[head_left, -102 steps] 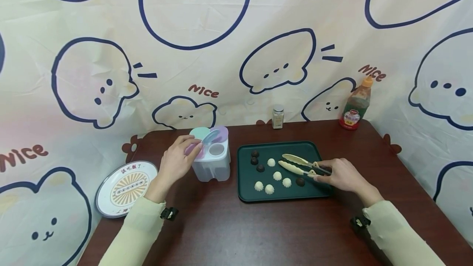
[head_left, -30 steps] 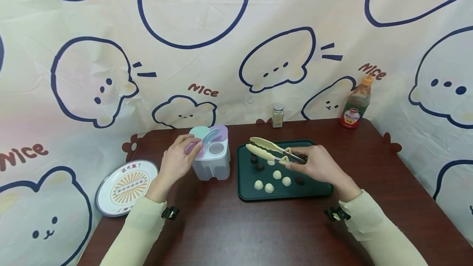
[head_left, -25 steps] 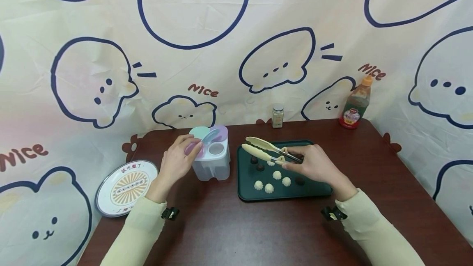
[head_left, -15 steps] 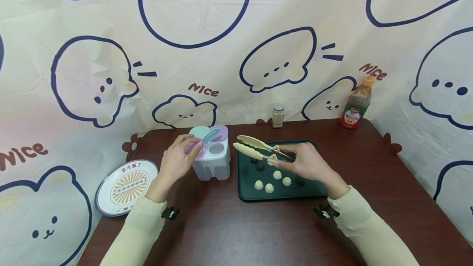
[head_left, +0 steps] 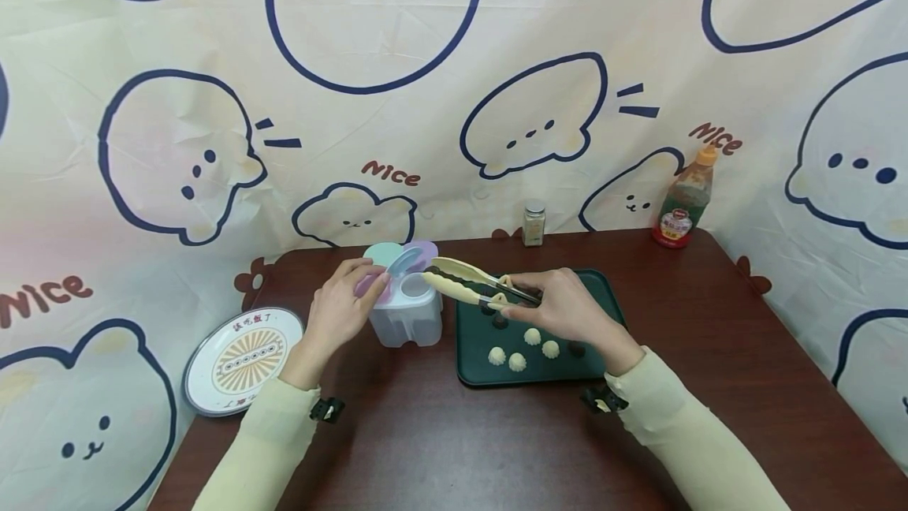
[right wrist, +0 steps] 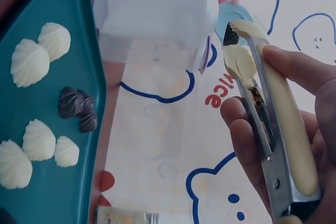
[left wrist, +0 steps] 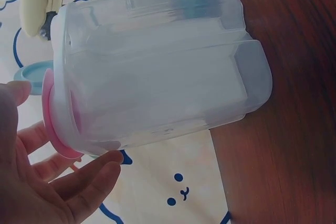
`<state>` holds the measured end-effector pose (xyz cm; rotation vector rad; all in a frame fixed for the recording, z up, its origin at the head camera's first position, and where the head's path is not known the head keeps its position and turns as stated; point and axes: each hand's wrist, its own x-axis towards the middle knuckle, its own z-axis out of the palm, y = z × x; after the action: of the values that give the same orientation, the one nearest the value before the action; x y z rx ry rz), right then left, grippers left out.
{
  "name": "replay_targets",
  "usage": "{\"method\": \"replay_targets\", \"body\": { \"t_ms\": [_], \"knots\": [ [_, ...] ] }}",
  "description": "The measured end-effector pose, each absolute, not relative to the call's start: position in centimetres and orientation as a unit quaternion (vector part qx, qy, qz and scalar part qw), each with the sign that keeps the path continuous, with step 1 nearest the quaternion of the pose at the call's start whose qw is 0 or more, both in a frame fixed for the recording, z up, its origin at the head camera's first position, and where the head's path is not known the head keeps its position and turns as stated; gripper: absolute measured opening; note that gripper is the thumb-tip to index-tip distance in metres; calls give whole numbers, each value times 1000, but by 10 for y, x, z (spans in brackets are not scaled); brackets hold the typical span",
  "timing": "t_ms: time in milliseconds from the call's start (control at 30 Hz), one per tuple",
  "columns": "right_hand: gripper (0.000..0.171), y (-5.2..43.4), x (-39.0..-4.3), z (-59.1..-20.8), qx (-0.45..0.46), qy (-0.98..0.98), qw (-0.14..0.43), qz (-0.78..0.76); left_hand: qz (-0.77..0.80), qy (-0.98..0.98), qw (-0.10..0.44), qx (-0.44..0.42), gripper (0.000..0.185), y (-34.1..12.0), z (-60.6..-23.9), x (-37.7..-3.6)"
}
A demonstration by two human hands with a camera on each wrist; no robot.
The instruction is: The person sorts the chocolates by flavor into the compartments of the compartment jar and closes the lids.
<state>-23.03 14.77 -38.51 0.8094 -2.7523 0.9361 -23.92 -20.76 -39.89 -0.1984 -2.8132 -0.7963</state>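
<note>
In the head view, my right hand (head_left: 567,302) grips cream-tipped tongs (head_left: 457,288). Their tips are at the open mouth of a translucent storage box (head_left: 407,322) with several coloured lids. A dark ridged piece, like a chocolate, (right wrist: 230,34) shows between the tips in the right wrist view. My left hand (head_left: 342,302) reaches over the box's pink lid (left wrist: 50,111), with the thumb and fingertips holding the raised blue flip lid (head_left: 404,261) at its edge. A dark green tray (head_left: 471,373) beside the box carries several white swirled pieces (head_left: 517,362) and dark ones (head_left: 500,322).
An oval plate (head_left: 202,365) with printed rays lies left of my left forearm. At the back edge of the brown table (head_left: 454,448) stand a small glass jar (head_left: 534,225) and a sauce bottle (head_left: 682,199). A cartoon-printed cloth (head_left: 440,140) hangs behind.
My right hand and the tongs have moved left, from over the tray to the box mouth. The dark piece at the tips now shows. My left hand stays on the raised blue lid.
</note>
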Motion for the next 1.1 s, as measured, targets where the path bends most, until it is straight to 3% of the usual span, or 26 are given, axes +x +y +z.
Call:
{"method": "replay_targets", "body": {
  "t_ms": [1100],
  "knots": [
    [43, 124, -232, -378, 268, -921, 32, 280, -272, -955, 99, -65, 58, -207, -398, -238]
  ]
}}
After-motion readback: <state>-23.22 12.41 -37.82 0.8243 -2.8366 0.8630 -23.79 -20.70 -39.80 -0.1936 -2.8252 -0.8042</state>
